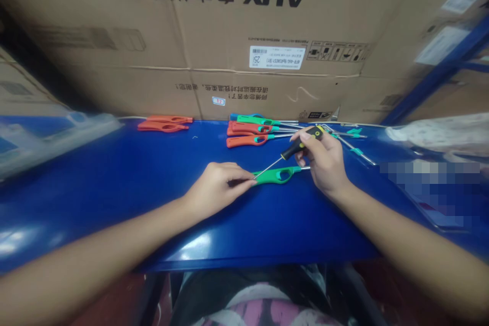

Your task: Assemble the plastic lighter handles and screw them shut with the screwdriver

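A green long-nosed lighter (278, 175) lies flat on the blue table (114, 178) in the middle. My left hand (216, 187) pinches its left end, fingers pressed together on it. My right hand (324, 160) grips a screwdriver (296, 148) with a black and yellow handle. Its thin metal shaft slants down to the left, with the tip at the lighter's left end, close to my left fingertips.
Several orange, green and blue lighters (250, 130) lie at the back centre, two orange ones (164, 123) further left, and loose metal rods with teal parts (353, 145) to the right. A big cardboard box (237, 35) stands behind the table. A clear plastic bag (49, 137) lies at the left.
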The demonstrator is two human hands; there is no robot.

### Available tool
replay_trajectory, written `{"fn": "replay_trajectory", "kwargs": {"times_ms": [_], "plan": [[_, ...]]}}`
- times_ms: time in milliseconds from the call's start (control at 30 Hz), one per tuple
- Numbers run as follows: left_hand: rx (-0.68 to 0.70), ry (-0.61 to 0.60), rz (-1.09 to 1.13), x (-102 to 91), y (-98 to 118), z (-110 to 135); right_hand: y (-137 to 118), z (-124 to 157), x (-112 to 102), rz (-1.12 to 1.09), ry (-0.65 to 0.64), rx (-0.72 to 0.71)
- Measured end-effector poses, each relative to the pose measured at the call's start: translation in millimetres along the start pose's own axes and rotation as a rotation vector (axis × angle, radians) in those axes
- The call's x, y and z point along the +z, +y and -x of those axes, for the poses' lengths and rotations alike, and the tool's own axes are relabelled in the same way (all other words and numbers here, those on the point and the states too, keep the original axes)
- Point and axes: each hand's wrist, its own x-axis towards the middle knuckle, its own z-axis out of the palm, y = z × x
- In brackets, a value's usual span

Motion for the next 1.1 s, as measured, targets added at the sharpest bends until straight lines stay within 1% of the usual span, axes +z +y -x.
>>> {"fn": "replay_trajectory", "kwargs": {"times_ms": [100, 167, 233, 300, 367, 433, 500, 567, 600, 700, 767, 867, 967, 1100], "plan": [[0.000, -0.020, -0.009, -0.6, 1.3, -0.4, -6.0, 1.1, 2.5, 0.092, -0.042, -0.062], [-0.030, -0.040, -0.003, -0.6, 3.7, -0.6, -15.3, 1.7, 5.6, 0.182, -0.100, -0.130], [-0.083, -0.068, 0.022, 0.0, 6.9, -0.4, -27.9, 1.8, 9.5, 0.243, -0.210, -0.178], [-0.130, -0.098, 0.055, 1.4, 9.9, 0.2, -41.1, 1.8, 13.8, 0.273, -0.366, -0.198], [-0.137, -0.137, 0.086, 3.1, 12.0, 1.1, -51.4, 2.0, 17.4, 0.323, -0.499, -0.232], [-0.116, -0.164, 0.112, 4.8, 13.0, 1.9, -56.6, 2.7, 19.5, 0.357, -0.552, -0.334], [-0.099, -0.168, 0.129, 5.9, 13.0, 2.0, -56.8, 4.2, 19.6, 0.384, -0.565, -0.490], [-0.090, -0.168, 0.139, 6.6, 12.7, 1.5, -53.8, 6.3, 18.1, 0.394, -0.574, -0.593], [-0.083, -0.174, 0.143, 7.0, 12.6, 1.1, -51.8, 7.5, 17.0, 0.388, -0.585, -0.598], [-0.050, -0.187, 0.151, 9.1, 12.6, -0.2, -45.7, 10.9, 13.6, 0.334, -0.650, -0.501], [-0.041, -0.173, 0.147, 11.3, 12.6, -0.6, -41.9, 12.6, 12.0, 0.301, -0.667, -0.471], [-0.025, -0.131, 0.119, 14.0, 11.4, -0.4, -36.7, 14.2, 10.9, 0.314, -0.600, -0.496], [0.034, -0.099, 0.066, 14.4, 8.6, 0.9, -33.0, 15.1, 10.7, 0.391, -0.529, -0.540], [0.091, -0.069, 0.006, 14.0, 6.0, 3.0, -31.2, 16.5, 11.5, 0.418, -0.507, -0.564]]}}
